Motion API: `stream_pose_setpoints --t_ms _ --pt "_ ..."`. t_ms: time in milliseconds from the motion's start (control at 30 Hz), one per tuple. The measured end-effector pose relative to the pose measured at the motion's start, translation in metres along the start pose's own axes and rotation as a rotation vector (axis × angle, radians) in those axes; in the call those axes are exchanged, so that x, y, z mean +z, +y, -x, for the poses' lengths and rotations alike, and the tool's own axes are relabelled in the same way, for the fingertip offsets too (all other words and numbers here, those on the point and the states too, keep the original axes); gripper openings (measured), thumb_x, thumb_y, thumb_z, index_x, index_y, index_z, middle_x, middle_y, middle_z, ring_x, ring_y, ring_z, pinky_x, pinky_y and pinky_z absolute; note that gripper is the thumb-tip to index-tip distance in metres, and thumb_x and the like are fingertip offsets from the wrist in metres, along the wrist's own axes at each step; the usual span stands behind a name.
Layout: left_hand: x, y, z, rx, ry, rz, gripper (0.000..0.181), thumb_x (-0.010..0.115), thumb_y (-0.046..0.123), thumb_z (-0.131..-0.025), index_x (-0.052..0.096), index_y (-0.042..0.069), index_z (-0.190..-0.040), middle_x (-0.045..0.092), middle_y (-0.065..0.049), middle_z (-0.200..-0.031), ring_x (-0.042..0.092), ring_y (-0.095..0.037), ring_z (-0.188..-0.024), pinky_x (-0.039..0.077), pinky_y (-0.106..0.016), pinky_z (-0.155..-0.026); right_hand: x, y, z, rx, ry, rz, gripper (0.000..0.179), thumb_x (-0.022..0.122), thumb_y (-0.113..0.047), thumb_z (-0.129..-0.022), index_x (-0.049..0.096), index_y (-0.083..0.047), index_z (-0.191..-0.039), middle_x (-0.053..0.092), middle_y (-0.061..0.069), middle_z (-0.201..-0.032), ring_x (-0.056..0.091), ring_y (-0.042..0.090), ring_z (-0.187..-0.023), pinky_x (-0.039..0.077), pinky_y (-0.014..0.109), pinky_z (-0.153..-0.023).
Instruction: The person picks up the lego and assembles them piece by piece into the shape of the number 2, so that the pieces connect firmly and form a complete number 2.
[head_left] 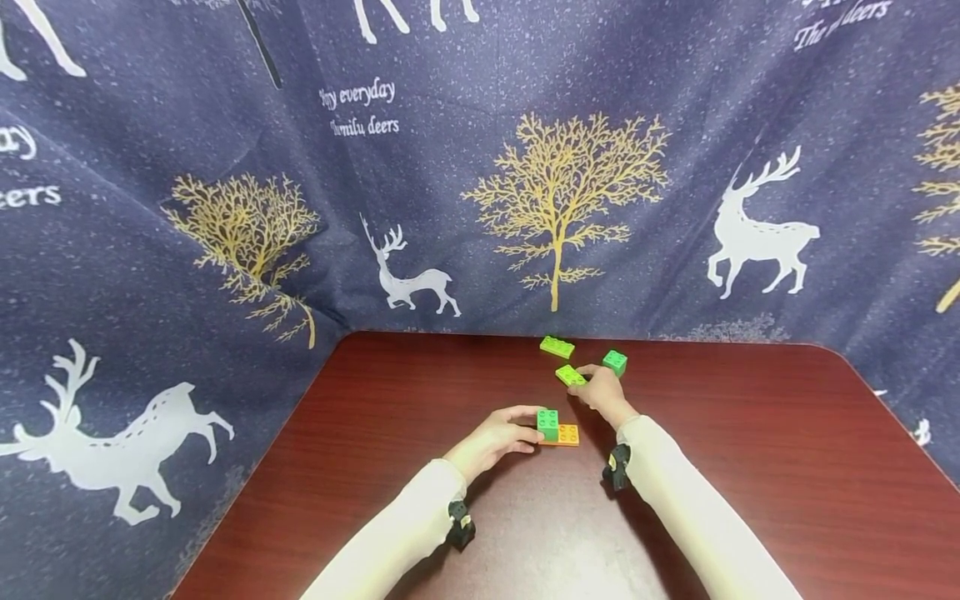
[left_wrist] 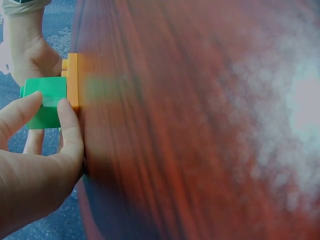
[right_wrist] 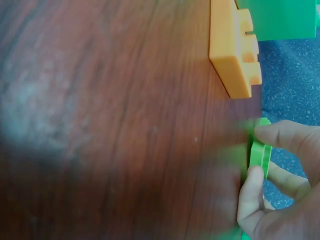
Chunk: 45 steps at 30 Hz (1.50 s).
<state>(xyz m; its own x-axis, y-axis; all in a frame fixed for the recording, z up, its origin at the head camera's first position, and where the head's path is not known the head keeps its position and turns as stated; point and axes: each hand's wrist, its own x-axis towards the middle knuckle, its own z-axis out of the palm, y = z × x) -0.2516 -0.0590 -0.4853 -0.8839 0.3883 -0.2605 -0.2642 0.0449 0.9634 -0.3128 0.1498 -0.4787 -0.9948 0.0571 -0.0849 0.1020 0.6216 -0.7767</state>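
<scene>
My left hand (head_left: 495,437) grips a green building block (head_left: 547,422) between thumb and fingers. This block sits on the left part of a flat orange brick (head_left: 569,435), whose studs show at the right; the left wrist view shows the green block (left_wrist: 47,102) standing against the orange brick (left_wrist: 73,82). Farther back, my right hand (head_left: 603,392) pinches a flat lime-green brick (head_left: 570,376). In the right wrist view, thumb and fingertips are at both ends of that lime-green brick (right_wrist: 259,154), which is low at the table surface.
A second flat lime-green brick (head_left: 557,347) lies near the back edge of the dark red table (head_left: 390,392). Just behind my right hand stands another green block (head_left: 615,361). A blue cloth with deer and trees (head_left: 600,250) hangs behind the table.
</scene>
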Motion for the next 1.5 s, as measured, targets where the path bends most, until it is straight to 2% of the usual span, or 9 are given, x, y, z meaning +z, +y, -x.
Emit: stream_pose_setpoints --t_ms 267,433,500,667,867,1067,1167,1367,1500 --pt "0.000 -0.001 -0.002 0.005 0.005 0.016 0.050 0.067 -0.007 -0.081 0.058 0.001 -0.129 0.066 -0.007 -0.100 0.063 -0.015 -0.076 0.055 -0.029 -0.072 -0.006 0.003 0.002 -0.032 -0.034 -0.074 0.051 0.069 -0.011 -0.084 0.054 0.008 -0.129 0.065 0.010 -0.072 0.059 0.013 -0.058 0.051 0.027 -0.052" --pt "0.000 -0.002 -0.003 0.000 0.008 0.023 0.050 0.067 -0.008 -0.080 0.059 0.002 -0.129 0.066 -0.007 -0.099 0.063 -0.015 -0.077 0.055 -0.029 -0.072 -0.009 0.006 0.004 -0.049 -0.048 -0.092 0.051 0.069 -0.011 -0.084 0.054 0.007 -0.129 0.063 0.010 -0.069 0.055 0.012 -0.054 0.049 0.026 -0.051" --pt "0.000 -0.002 -0.003 -0.001 0.007 0.026 0.050 0.067 -0.008 -0.080 0.059 0.002 -0.129 0.066 -0.007 -0.098 0.063 -0.015 -0.077 0.055 -0.029 -0.072 -0.010 0.008 0.005 -0.070 -0.048 -0.093 0.050 0.068 -0.011 -0.085 0.054 0.007 -0.129 0.064 0.013 -0.075 0.053 0.012 -0.053 0.047 0.026 -0.050" --pt "-0.001 -0.002 -0.003 0.002 0.002 0.017 0.050 0.067 -0.006 -0.081 0.058 0.002 -0.130 0.066 -0.007 -0.098 0.063 -0.015 -0.076 0.055 -0.029 -0.072 -0.014 0.010 0.007 -0.120 -0.063 -0.125 0.047 0.067 -0.012 -0.087 0.055 0.008 -0.128 0.063 0.026 -0.107 0.054 0.013 -0.054 0.046 0.027 -0.050" --pt "-0.001 -0.002 -0.003 0.000 0.001 0.005 0.050 0.067 -0.005 -0.082 0.058 0.002 -0.130 0.066 -0.008 -0.100 0.063 -0.015 -0.077 0.054 -0.028 -0.071 -0.020 0.012 0.010 -0.125 -0.096 -0.165 0.045 0.067 -0.012 -0.089 0.055 0.007 -0.128 0.058 0.032 -0.116 0.058 0.014 -0.054 0.045 0.027 -0.052" --pt "-0.001 -0.001 -0.002 0.000 0.000 0.011 0.050 0.067 -0.006 -0.081 0.058 0.002 -0.130 0.066 -0.008 -0.101 0.063 -0.015 -0.077 0.054 -0.028 -0.070 -0.026 0.013 0.013 -0.121 -0.143 -0.176 0.047 0.066 -0.014 -0.090 0.053 0.005 -0.131 0.047 0.035 -0.133 0.061 0.017 -0.066 0.051 0.032 -0.060" --pt "-0.001 -0.001 -0.002 0.001 0.002 0.009 0.050 0.067 -0.006 -0.081 0.058 0.002 -0.130 0.066 -0.008 -0.100 0.063 -0.015 -0.076 0.054 -0.028 -0.070 -0.028 0.013 0.015 -0.134 -0.159 -0.187 0.048 0.066 -0.015 -0.090 0.053 0.005 -0.131 0.048 0.033 -0.132 0.062 0.020 -0.072 0.053 0.034 -0.063" --pt "-0.001 -0.002 -0.001 0.002 0.004 0.011 0.050 0.067 -0.007 -0.081 0.058 0.001 -0.130 0.066 -0.008 -0.102 0.062 -0.015 -0.076 0.054 -0.028 -0.070 -0.034 0.014 0.020 -0.186 -0.173 -0.182 0.047 0.069 -0.015 -0.088 0.056 0.004 -0.129 0.063 0.026 -0.108 0.060 0.022 -0.064 0.050 0.033 -0.056" --pt "-0.001 -0.001 -0.001 0.003 0.005 0.023 0.051 0.067 -0.008 -0.081 0.058 0.000 -0.130 0.066 -0.008 -0.103 0.063 -0.015 -0.076 0.055 -0.029 -0.072 -0.039 0.018 0.022 -0.222 -0.199 -0.156 0.047 0.069 -0.018 -0.089 0.056 0.002 -0.130 0.060 0.027 -0.116 0.061 0.023 -0.065 0.051 0.034 -0.058"
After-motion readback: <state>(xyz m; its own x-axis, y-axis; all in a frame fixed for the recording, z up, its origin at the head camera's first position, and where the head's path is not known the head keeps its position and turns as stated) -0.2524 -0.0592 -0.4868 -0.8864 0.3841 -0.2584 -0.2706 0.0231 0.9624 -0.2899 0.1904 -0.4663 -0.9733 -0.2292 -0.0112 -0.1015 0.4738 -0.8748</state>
